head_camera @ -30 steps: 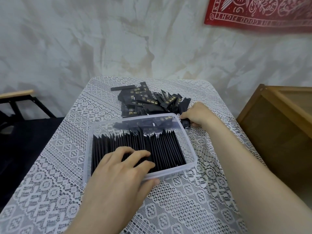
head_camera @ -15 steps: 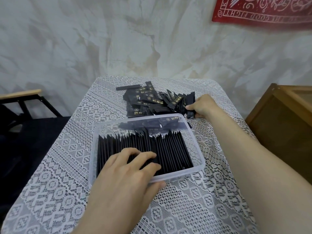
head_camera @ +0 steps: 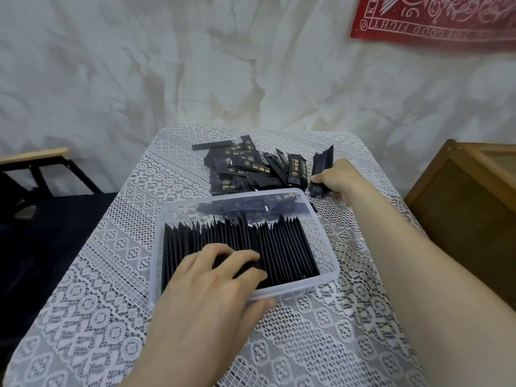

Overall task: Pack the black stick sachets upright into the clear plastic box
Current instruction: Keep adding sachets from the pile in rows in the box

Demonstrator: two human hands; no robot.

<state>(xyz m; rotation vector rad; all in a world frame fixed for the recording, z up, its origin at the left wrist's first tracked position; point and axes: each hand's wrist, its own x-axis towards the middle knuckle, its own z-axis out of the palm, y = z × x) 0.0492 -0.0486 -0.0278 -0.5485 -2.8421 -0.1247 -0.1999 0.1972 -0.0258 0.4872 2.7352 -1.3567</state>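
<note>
On the table, box's far strip seems unpacked.

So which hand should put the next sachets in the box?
Probably the right hand. It grips a bunch of sachets just past the box, ready to carry over. The left hand rests on the packed row, steadying it, and holds none.

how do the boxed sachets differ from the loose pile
The boxed sachets stand on edge in the clear plastic box; the loose pile lies jumbled on the lace cloth. The boxed sachets show dark edges; the loose pile shows gold print. The left hand rests on the boxed sachets; the right hand grips a bundle beside the loose pile. Both are black sticks.
</note>
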